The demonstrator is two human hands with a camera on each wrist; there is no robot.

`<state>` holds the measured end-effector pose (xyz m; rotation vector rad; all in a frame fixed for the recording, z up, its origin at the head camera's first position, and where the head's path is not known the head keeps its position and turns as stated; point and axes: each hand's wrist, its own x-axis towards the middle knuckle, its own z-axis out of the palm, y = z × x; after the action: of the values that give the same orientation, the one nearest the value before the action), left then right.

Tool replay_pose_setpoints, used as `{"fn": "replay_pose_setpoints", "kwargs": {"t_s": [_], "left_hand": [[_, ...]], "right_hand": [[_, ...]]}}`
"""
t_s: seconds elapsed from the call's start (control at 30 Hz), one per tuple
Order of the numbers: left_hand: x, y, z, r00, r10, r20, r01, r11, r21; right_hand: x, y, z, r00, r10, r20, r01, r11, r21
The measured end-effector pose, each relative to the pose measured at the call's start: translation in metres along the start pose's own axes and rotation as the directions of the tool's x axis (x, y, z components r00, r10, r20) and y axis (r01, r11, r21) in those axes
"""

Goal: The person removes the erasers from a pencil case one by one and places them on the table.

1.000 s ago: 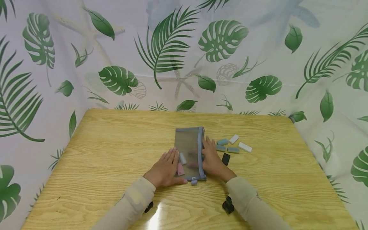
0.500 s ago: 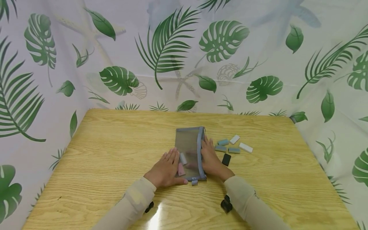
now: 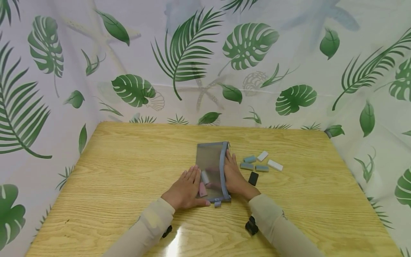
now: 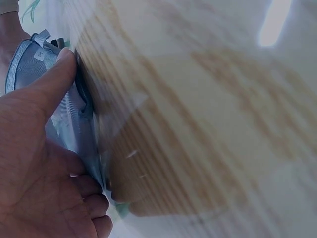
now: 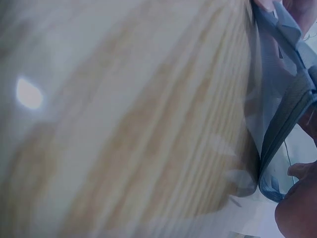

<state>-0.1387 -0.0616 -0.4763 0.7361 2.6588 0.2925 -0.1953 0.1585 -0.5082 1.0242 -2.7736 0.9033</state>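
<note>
Right hand (image 3: 237, 178) has edged a little left, farther into the side mouth of the mesh pouch (image 3: 209, 155), and the zip edge (image 3: 222, 171) bows more inward, while the left hand (image 3: 183, 191) has hardly shifted; two right fingers show extended at the mouth, the others pass beneath the mesh, and I cannot tell whether they pinch anything; the left fingers lie straight and close together on the pouch's near left side, thumb apart along the lower edge; the step in hand looks like putting small pieces inside; next seems to call for leaving whatever is held well in, then drawing out without catching the zip edge; inside, close to the left fingers, lie a pale grey cylinder (image 3: 204, 177) and a pink block (image 3: 202, 189); beyond the right hand, loose on the worktop (image 3: 135, 157), lie a black block (image 3: 253, 178), two grey-blue cylinders (image 3: 247, 166), a teal cylinder (image 3: 249, 159) and two white blocks (image 3: 275, 165); a leaf-printed cloth (image 3: 189, 107) stands behind.
</note>
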Motion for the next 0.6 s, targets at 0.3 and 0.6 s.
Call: {"fn": "replay_pose_setpoints", "kwargs": {"t_s": [0.3,0.6], "left_hand": [[0.0002,-0.0008,0.0009,1.000,-0.004,0.000,0.004,1.000,-0.012],[0.0012,-0.0010,0.0024,1.000,-0.005,-0.003,0.005,1.000,-0.016]], "right_hand": [[0.0006,-0.0010,0.0006,0.999,0.004,0.034,-0.006,0.999,0.050],[0.0026,0.0003,0.0019,0.999,0.000,0.039,-0.003,0.998,0.064]]}}
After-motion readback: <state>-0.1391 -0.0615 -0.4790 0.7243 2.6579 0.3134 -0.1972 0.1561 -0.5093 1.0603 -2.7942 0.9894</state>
